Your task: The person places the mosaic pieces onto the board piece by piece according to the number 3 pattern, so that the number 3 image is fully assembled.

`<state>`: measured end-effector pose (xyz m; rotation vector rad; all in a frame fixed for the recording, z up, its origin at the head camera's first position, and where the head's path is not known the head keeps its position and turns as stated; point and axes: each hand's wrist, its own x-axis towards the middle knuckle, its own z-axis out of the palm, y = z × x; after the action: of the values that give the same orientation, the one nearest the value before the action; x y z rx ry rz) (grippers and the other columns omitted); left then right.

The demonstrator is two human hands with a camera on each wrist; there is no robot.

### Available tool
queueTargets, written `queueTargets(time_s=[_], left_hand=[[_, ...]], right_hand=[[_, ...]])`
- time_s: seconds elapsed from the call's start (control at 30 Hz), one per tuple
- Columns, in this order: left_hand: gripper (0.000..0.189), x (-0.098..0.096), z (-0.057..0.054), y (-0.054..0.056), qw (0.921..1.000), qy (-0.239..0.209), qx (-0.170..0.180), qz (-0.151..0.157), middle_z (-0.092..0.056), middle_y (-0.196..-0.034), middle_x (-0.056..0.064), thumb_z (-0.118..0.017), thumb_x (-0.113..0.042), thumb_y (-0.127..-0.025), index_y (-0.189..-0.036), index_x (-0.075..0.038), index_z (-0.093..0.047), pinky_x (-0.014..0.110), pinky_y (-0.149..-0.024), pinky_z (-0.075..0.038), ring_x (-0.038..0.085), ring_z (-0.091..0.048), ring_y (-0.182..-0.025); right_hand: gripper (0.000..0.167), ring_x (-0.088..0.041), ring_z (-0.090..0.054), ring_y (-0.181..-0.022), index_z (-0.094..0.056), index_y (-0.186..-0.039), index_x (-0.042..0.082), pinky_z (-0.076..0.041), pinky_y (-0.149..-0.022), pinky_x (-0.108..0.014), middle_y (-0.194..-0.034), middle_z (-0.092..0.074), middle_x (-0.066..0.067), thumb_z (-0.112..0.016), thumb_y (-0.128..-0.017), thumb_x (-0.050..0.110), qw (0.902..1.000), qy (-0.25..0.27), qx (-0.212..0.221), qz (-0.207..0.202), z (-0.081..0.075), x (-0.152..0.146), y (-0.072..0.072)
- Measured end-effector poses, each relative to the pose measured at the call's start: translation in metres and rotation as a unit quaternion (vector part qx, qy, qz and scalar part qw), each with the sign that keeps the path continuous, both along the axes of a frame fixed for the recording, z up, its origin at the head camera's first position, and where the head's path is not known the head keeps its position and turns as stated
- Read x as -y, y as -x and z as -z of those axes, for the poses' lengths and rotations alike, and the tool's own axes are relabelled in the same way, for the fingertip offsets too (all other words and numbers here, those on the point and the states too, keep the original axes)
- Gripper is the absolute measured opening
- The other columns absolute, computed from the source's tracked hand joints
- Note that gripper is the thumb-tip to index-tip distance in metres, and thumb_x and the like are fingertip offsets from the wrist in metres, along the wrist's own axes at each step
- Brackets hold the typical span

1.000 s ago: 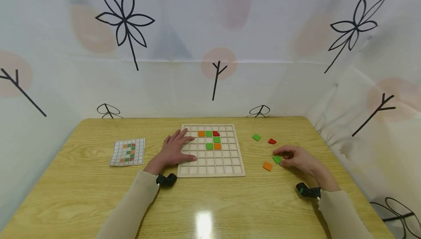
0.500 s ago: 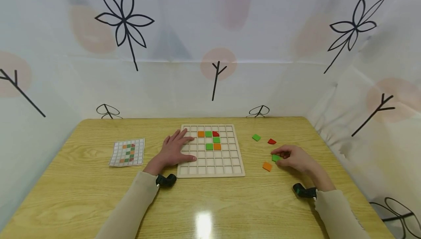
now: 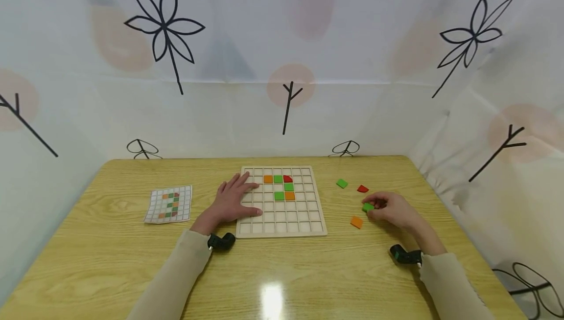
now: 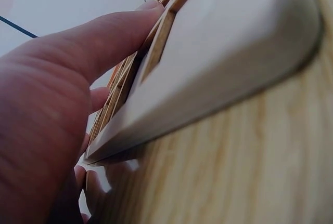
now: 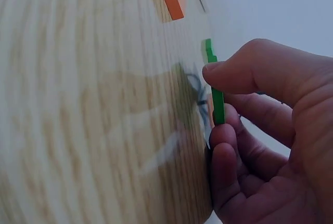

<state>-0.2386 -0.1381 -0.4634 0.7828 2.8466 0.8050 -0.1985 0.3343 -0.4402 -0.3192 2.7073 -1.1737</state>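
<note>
A square wooden grid board lies mid-table, with orange, green and red pieces set in several of its upper cells. My left hand rests spread over the board's left side, thumb and fingertips on the grid; the left wrist view has the thumb lying across the rim. Right of the board, my right hand pinches a green square tile between thumb and fingers. In the right wrist view that tile stands on edge to the camera, raised off the wood.
Near the right hand lie an orange tile, a red quarter-round piece and another green tile. A paper sheet printed with a coloured grid pattern lies left of the board. A patterned cloth wall stands behind the table.
The right hand has shifted slightly left and away from me, and the green tile in its fingers has moved with it and tilted up. The left hand stays put on the board.
</note>
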Motion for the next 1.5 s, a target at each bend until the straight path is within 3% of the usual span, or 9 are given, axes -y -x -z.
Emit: queueTargets(time_s=[0.4,0.8,1.07,1.5], left_hand=[[0.077,0.000,0.000,0.000,1.0000,-0.001,-0.001,0.002,-0.015,-0.165,0.013,-0.073,-0.054,-0.085,-0.148,-0.017,-0.050,0.065,-0.114,-0.006,0.037,-0.006,-0.151],[0.076,0.001,0.003,0.002,1.0000,-0.003,-0.001,0.002,-0.014,-0.166,0.010,-0.072,-0.054,-0.086,-0.149,-0.019,-0.049,0.063,-0.114,-0.005,0.034,-0.004,-0.152],[0.076,0.000,0.002,0.000,1.0000,-0.001,0.005,-0.002,-0.013,-0.166,0.010,-0.072,-0.054,-0.086,-0.149,-0.019,-0.049,0.063,-0.114,-0.004,0.034,-0.004,-0.152],[0.076,0.001,0.000,-0.001,1.0000,-0.006,0.002,0.000,-0.015,-0.165,0.012,-0.073,-0.052,-0.086,-0.148,-0.017,-0.050,0.064,-0.114,-0.005,0.036,-0.005,-0.151]], right_hand=[[0.039,-0.022,-0.055,-0.086,-0.067,-0.122,0.000,-0.048,-0.066,-0.027,-0.101,-0.065,-0.009,-0.077,-0.086,0.012,0.9998,-0.016,-0.014,0.000,-0.004,0.002,0.004],[0.037,-0.022,-0.059,-0.092,-0.070,-0.121,0.003,-0.051,-0.075,-0.035,-0.106,-0.066,-0.008,-0.076,-0.086,0.014,0.9980,-0.047,-0.042,-0.009,-0.004,0.015,0.010],[0.035,-0.023,-0.059,-0.095,-0.069,-0.120,0.004,-0.051,-0.080,-0.039,-0.108,-0.065,-0.008,-0.075,-0.087,0.013,0.9982,-0.036,-0.041,-0.024,-0.004,0.033,0.017],[0.031,-0.020,-0.059,-0.090,-0.071,-0.119,0.002,-0.052,-0.080,-0.038,-0.102,-0.064,-0.005,-0.073,-0.088,0.007,0.9949,-0.015,-0.047,-0.088,-0.002,0.078,0.029]])
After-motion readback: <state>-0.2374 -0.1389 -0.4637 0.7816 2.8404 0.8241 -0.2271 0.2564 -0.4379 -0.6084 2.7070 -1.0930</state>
